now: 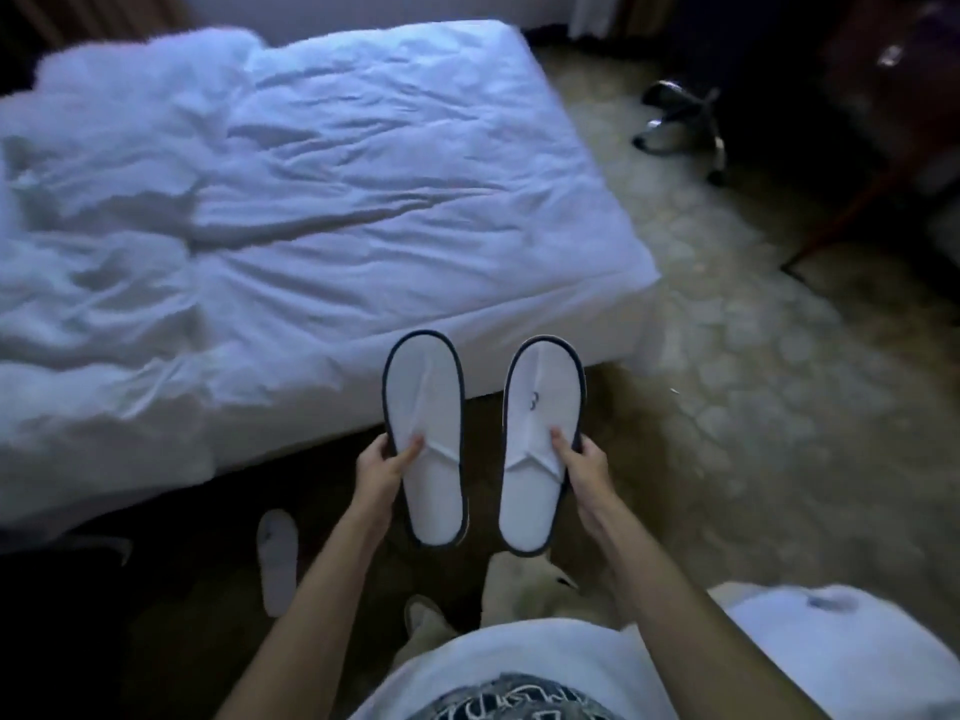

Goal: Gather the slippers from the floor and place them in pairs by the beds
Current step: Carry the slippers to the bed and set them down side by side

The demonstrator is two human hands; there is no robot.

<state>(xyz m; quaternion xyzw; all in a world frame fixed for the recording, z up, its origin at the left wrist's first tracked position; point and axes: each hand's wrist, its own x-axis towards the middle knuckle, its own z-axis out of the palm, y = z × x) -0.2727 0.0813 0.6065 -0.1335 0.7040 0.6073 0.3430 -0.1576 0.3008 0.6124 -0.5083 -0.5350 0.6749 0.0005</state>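
Observation:
Two white slippers with dark trim are held side by side in the air, toes pointing away from me, in front of the bed's near corner. My left hand (382, 467) grips the left slipper (427, 439) at its left edge, thumb on top. My right hand (582, 470) grips the right slipper (540, 444) at its right edge. Another white slipper (278, 561) lies on the dark floor at the lower left, beside the bed (311, 210). The bed has rumpled white bedding.
Patterned carpet (753, 381) spreads to the right of the bed. The wheeled base of an office chair (685, 127) stands at the upper right near dark wooden furniture (883, 148). A pale object (524, 589) lies on the floor by my feet, below the held slippers.

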